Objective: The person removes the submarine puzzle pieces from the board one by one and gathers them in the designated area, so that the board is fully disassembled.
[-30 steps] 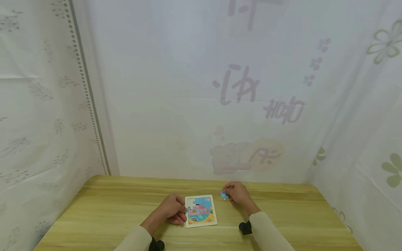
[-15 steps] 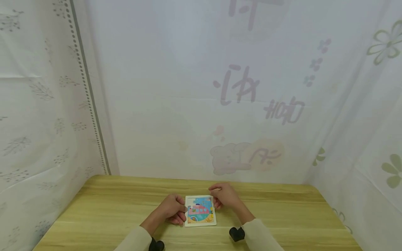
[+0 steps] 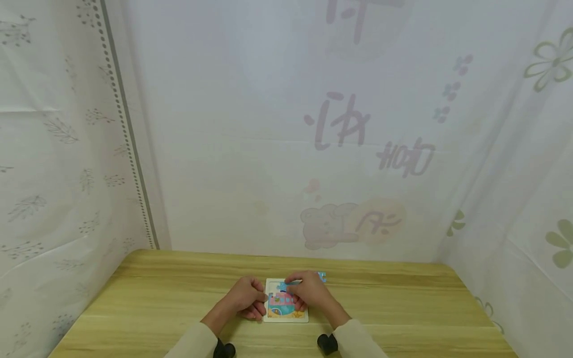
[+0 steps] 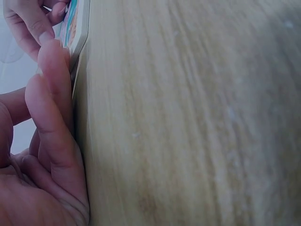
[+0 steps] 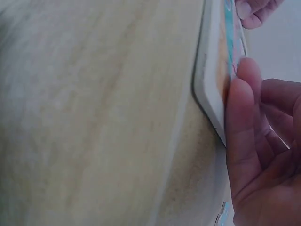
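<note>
A square jigsaw puzzle [image 3: 281,311] with a cream frame and a pink and teal sea picture lies on the wooden table. Its upper left part shows bare cream. My left hand [image 3: 247,299] holds the frame's left edge, thumb on top. Over the puzzle's upper right is my right hand [image 3: 311,290], thumb and forefinger brought together around a blue puzzle piece mostly hidden by them. In the right wrist view, the lower fingers [image 5: 241,113] of that hand rest against the frame. Another light blue puzzle piece [image 3: 322,276] lies just behind the right hand.
The wooden table [image 3: 179,298] spreads out on both sides of the puzzle. A pale printed curtain [image 3: 233,199] hangs behind its far edge, with more cloth at both sides. Black wrist cameras [image 3: 328,343] sit below the sleeves.
My right hand has moved left from beside the puzzle to above its upper right, bringing a puzzle piece. The light blue piece behind it has come into view. My left hand stays put.
</note>
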Demonstrator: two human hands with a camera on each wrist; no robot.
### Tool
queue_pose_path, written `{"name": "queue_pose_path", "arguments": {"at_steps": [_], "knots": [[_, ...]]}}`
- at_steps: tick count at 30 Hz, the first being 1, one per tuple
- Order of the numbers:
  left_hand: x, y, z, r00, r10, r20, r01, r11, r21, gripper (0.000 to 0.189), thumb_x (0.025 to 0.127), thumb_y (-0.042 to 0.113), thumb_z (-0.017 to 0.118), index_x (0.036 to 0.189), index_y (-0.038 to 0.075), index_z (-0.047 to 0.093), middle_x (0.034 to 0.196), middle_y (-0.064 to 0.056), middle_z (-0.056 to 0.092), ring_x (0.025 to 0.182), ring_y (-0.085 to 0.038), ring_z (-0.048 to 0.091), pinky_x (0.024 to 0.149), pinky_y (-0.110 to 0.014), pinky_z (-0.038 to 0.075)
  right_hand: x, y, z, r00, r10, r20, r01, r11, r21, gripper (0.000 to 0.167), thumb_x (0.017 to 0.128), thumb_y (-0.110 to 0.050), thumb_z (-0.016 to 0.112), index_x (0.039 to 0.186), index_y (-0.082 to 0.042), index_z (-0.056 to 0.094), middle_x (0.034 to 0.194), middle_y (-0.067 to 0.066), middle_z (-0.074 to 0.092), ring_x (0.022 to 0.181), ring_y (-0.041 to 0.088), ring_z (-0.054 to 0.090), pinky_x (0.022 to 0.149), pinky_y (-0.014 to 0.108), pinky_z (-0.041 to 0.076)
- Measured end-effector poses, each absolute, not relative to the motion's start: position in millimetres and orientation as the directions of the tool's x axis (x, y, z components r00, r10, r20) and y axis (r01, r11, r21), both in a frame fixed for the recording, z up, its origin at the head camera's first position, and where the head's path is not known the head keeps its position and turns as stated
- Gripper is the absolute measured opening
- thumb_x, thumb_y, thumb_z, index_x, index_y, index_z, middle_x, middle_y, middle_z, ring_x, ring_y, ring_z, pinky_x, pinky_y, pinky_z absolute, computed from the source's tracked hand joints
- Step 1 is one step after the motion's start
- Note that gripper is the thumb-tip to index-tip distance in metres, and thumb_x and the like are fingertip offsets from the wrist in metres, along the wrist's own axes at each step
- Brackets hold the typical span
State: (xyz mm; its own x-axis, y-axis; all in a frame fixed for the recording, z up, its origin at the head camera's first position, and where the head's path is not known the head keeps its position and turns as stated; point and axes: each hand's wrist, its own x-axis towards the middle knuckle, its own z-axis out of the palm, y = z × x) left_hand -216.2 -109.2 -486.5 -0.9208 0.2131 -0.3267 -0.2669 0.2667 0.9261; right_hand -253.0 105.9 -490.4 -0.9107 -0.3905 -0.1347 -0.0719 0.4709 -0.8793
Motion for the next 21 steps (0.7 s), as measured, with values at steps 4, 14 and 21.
{"name": "queue_pose_path", "arguments": {"at_steps": [4,14,21], "knots": [[-215.5,-109.3,-486.3,-0.921,0.210,-0.328,-0.270,0.264,0.926,0.016,0.090,0.005,0.064,0.098,0.000,0.051,0.062,-0.013,0.068,0.043,-0.012,0.062,0.039,-0.018,0.045,-251.6,103.1,-491.7,-0.915,-0.393,-0.094,-0.124,0.495,-0.860,0.017,0.091,-0.008,0.062,0.106,-0.007,0.071,0.051,0.001,0.055,0.037,0.008,0.053,0.038,0.027,0.049],[-213.8,-111.7,-483.8,-0.918,0.231,-0.323,-0.254,0.282,0.925,0.015,0.091,0.004,0.063,0.100,0.000,0.051,0.065,-0.014,0.069,0.044,-0.011,0.062,0.040,-0.017,0.044,-255.5,97.4,-495.3,-0.908,-0.409,-0.087,-0.180,0.570,-0.802,0.014,0.091,-0.007,0.062,0.103,-0.010,0.070,0.049,-0.001,0.051,0.034,0.007,0.048,0.036,0.024,0.047],[-213.6,-110.6,-483.1,-0.917,0.252,-0.310,-0.239,0.276,0.931,0.016,0.090,0.005,0.063,0.100,0.000,0.051,0.064,-0.014,0.069,0.046,-0.012,0.063,0.040,-0.018,0.046,-257.9,96.6,-491.0,-0.907,-0.410,-0.098,-0.192,0.608,-0.771,0.010,0.092,-0.009,0.062,0.101,-0.014,0.064,0.047,-0.003,0.048,0.034,0.008,0.048,0.035,0.023,0.043]]}}
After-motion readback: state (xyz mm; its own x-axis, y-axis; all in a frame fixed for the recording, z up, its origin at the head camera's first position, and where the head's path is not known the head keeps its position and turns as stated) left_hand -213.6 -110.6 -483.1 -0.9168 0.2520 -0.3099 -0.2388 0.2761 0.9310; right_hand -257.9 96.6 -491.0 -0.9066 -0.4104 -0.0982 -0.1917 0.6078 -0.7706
